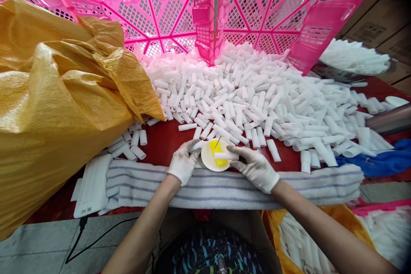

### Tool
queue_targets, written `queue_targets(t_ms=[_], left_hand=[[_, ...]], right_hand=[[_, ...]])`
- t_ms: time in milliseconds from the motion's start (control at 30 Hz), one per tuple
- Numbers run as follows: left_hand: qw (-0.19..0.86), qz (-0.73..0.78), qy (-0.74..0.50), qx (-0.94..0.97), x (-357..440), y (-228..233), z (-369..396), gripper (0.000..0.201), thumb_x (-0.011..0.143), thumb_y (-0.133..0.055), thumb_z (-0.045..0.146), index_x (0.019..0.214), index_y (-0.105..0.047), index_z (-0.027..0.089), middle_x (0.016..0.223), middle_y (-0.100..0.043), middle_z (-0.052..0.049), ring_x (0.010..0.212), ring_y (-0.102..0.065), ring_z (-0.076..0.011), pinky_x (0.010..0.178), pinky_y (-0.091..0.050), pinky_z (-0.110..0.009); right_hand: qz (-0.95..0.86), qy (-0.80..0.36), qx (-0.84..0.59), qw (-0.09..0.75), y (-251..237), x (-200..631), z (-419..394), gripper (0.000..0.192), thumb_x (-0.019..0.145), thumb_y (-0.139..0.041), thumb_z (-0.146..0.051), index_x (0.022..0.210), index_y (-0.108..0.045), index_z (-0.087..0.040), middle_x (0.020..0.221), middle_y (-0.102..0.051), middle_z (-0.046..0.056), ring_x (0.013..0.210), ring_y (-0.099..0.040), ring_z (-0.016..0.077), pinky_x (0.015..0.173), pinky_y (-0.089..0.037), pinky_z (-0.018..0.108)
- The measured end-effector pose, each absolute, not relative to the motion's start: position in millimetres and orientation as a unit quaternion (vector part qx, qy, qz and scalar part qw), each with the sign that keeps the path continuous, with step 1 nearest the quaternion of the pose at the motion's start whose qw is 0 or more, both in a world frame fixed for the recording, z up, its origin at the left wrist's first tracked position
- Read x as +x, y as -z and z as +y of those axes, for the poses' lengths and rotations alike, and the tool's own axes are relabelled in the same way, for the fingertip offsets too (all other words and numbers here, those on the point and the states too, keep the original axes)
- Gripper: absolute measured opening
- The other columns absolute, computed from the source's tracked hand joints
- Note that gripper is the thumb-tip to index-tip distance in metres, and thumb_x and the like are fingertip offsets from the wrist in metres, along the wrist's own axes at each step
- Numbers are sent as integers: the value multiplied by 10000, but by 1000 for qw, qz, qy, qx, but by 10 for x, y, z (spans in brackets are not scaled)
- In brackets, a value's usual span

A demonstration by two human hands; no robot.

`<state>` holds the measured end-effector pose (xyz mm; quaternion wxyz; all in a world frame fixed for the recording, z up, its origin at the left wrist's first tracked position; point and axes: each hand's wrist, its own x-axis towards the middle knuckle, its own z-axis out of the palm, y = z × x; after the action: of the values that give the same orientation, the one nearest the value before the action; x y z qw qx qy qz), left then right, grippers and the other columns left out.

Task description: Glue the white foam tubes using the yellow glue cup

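Right hand (255,167) pinches a white tube (224,155) flat over the dish (214,155) w/ yellow paste, prob. to coat it. Left hand (183,162) curls on the dish rim, steadying it. Both gloved, wrists resting on the striped towel (224,186). Tube pile (257,98) just beyond; yellow sack (58,102) at left.

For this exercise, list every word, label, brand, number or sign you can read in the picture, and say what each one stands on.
Nothing can be read for certain.
Cardboard boxes, top right: dark printed marks, too blurred to read.
Dark garment at the bottom edge: coloured letter-like print, too distorted to read.
Pink crates, yellow sack, white tubes, small dish, gloved left hand and right hand: no text.
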<state>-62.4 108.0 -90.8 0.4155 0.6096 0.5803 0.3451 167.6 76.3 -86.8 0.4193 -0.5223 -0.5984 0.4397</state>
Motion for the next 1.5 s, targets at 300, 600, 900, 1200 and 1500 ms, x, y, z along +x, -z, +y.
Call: queue_targets(t_ms=[300,600,900,1200,1500], left_hand=[[435,582,-340,597,-620,783,1064,416,852,-535,421,1193,-585,189,1205,-631,-64,1108,-589,-194,999,-439,-315],[417,597,-350,590,-607,800,1049,327,768,-624,303,1078,-627,197,1091,-670,-35,1000,-622,-182,939,-466,-310],[472,549,-444,529,-543,653,885,291,678,-701,239,941,-596,173,987,-662,-34,914,-630,-165,889,-492,-319],[535,480,-387,577,-279,485,633,319,684,-724,346,939,-638,175,922,-685,-43,845,-645,-165,809,-515,-284],[457,562,-254,641,186,425,356,527,921,-295,469,699,-668,171,618,-645,-76,582,-581,-176,613,-451,-285]], right_hand=[[-649,-366,-488,455,1010,1642,658,198,817,-619,-337,967,-658,-213,901,-668,41,810,-655,167,747,-579,298],[-681,-302,-486,458,1061,1653,662,134,812,-634,-245,936,-623,-195,908,-634,41,852,-629,143,807,-538,292],[-556,-439,-515,482,686,1722,491,221,768,-672,-355,885,-607,-179,836,-596,29,688,-565,101,611,-473,227],[-456,-504,-581,448,439,1716,496,457,721,-635,-561,891,-583,-140,633,-542,-2,467,-426,66,413,-330,199],[-701,-138,-584,386,475,1589,132,319,832,-492,-324,545,-498,-187,503,-491,16,482,-450,99,511,-353,236]])
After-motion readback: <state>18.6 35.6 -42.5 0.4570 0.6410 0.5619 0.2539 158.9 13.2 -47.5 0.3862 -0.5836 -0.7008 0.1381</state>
